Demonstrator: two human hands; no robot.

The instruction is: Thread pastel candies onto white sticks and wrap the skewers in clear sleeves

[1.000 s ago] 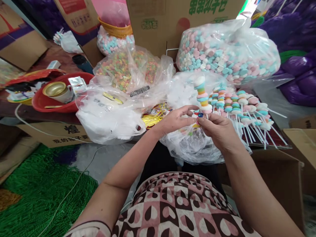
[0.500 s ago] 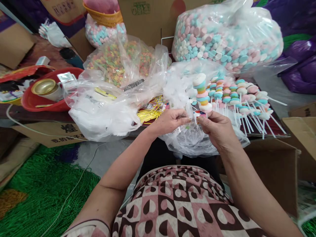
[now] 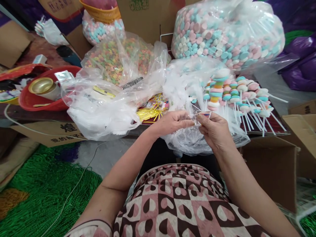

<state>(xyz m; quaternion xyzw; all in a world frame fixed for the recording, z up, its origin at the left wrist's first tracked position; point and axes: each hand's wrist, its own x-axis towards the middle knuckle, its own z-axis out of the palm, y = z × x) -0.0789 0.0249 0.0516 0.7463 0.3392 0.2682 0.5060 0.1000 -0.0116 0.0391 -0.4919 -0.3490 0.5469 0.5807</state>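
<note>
My right hand (image 3: 214, 129) is closed in a pinch at the foot of a marshmallow skewer (image 3: 216, 93), which stands upright with stacked blue, pink, orange and white candies. Between its fingertips a small printed piece (image 3: 204, 114) with a blue edge shows. My left hand (image 3: 174, 123) is close by on the left, thumb and fingers pressed together; what they grip is too small to make out. A thin white strand runs between both hands. Below and behind them spreads clear plastic wrapping (image 3: 190, 140). Finished-looking skewers (image 3: 244, 95) lie piled to the right.
A big bag of marshmallows (image 3: 229, 36) stands at the back right, a bag of small colourful candies (image 3: 118, 59) at the back left. Yellow twist ties (image 3: 149, 114) lie left of my hands. A red basin (image 3: 34, 104) and an open cardboard box (image 3: 270, 171) flank the table.
The skewer has moved to the right in front of the pile. The printed piece has turned edge-on, and my left hand has shifted slightly right, its fingers nearer my right hand.
</note>
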